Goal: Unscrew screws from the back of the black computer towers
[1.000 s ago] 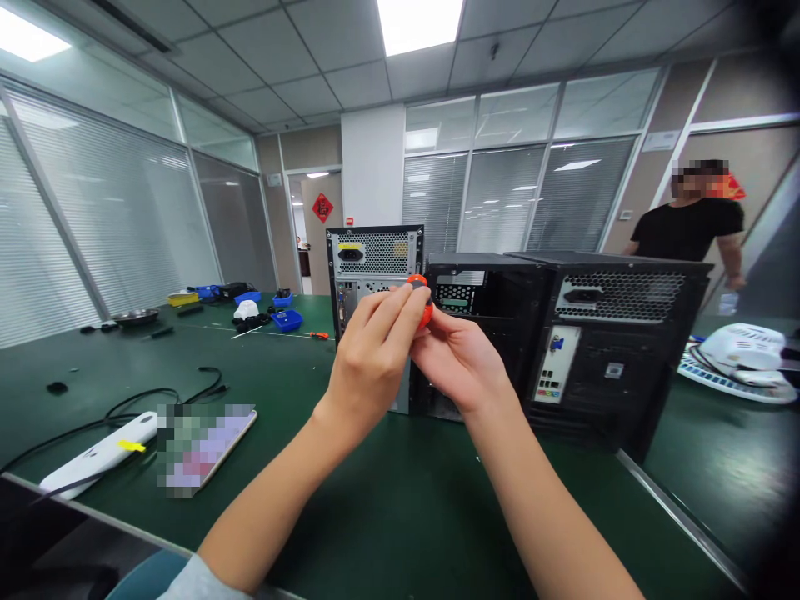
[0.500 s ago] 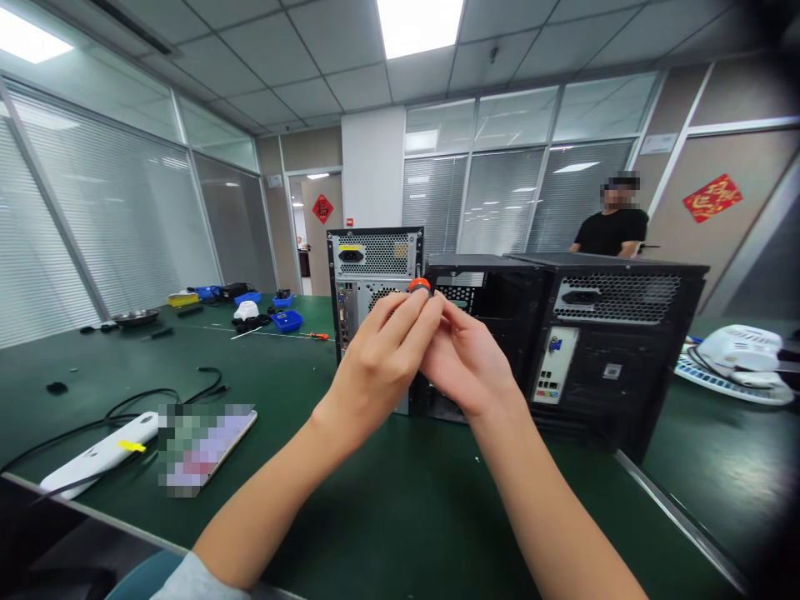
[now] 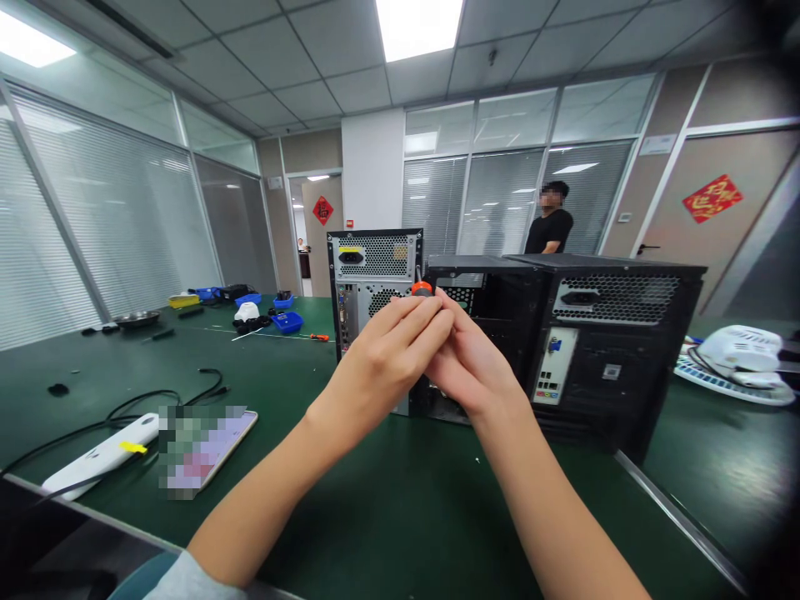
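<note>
My left hand and my right hand meet in front of me, fingers pinched together round a small orange-handled screwdriver. Only its orange end and a bit of metal shaft stick up above my fingertips. Just behind my hands stand a silver-backed computer case and a black open computer case on the green table. The hands hover above the table, close to the rear edge of the black case.
A phone, a white power strip and black cables lie at the left. Blue bins, tools and a metal dish sit farther back. A white device rests at right. A person in black stands behind.
My hands have closed tighter round the screwdriver and sunk slightly, hiding more of its orange handle. The person in black has walked leftward across the background.
</note>
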A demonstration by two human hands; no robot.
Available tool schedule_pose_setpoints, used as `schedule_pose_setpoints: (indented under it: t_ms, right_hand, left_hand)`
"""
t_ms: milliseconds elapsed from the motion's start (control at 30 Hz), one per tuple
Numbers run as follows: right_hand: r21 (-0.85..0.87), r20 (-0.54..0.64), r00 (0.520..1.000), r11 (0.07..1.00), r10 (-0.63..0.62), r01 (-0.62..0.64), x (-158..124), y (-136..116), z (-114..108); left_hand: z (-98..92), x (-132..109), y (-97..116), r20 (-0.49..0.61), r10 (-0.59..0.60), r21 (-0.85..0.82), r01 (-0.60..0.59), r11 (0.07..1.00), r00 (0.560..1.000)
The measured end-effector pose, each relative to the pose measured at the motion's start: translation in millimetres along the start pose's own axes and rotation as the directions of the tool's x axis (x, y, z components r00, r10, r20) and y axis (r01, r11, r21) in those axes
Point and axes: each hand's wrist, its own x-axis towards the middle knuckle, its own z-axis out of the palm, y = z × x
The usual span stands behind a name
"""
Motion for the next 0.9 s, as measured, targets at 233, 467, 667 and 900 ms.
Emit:
schedule_pose_setpoints:
  t_ms: [233,467,667,900]
  right_hand:
    - [-0.05,0.007,1.0,0.999,-0.012,0.012,0.3,-0.1,-2.2]
    - [-0.082,0.029,0.999,0.996,-0.03,0.033,1.7,-1.6,-1.7]
    - [-0.115,-0.019,1.0,0.993,-0.02,0.018,1.9,-3.1,-1.3]
    - [-0.192,-0.011,1.0,0.981,-0.003,0.001,4.5,-4.2,-5.4]
  left_hand:
    - [-0.6,-0.5,0.0,0.02,-0.011,-0.003,0.011,1.0,1.0]
    - [-0.2,-2.4,-4.6,0.023,-0.014,-0.028,0.015,0.999,1.0]
    - [5.5,-11.9,-7.1,0.023,-0.039,-0.066,0.04,0.997,0.999]
    - [18.8,-19.9,-0.8,-0.058,-0.151,-0.033,0.149,0.988,0.987]
